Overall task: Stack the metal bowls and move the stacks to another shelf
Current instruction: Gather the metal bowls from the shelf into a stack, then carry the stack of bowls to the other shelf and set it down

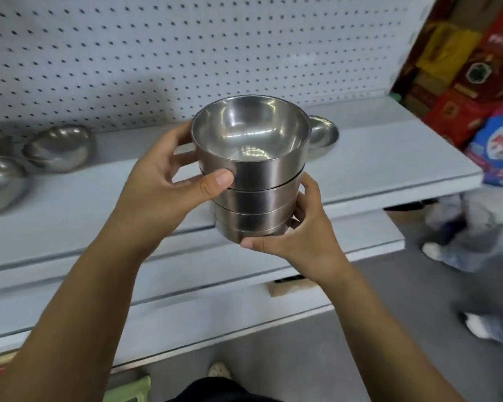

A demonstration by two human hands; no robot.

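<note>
A stack of several nested metal bowls [253, 175] hangs in the air in front of the white shelves, mouth up. My left hand [169, 181] grips the upper bowls from the left, thumb on the front wall. My right hand [299, 230] cups the bottom of the stack from the right and below. One metal bowl [324, 136] rests on the upper shelf [389, 158] just behind the stack, partly hidden by it. More loose metal bowls [60, 147] lie on the same shelf at the far left.
A white pegboard wall [186, 47] backs the shelf. Two lower shelves [360, 236] step out below. Colourful boxes [462, 76] stand at the right end. Another person's legs and white shoes [476, 285] are on the grey floor at right.
</note>
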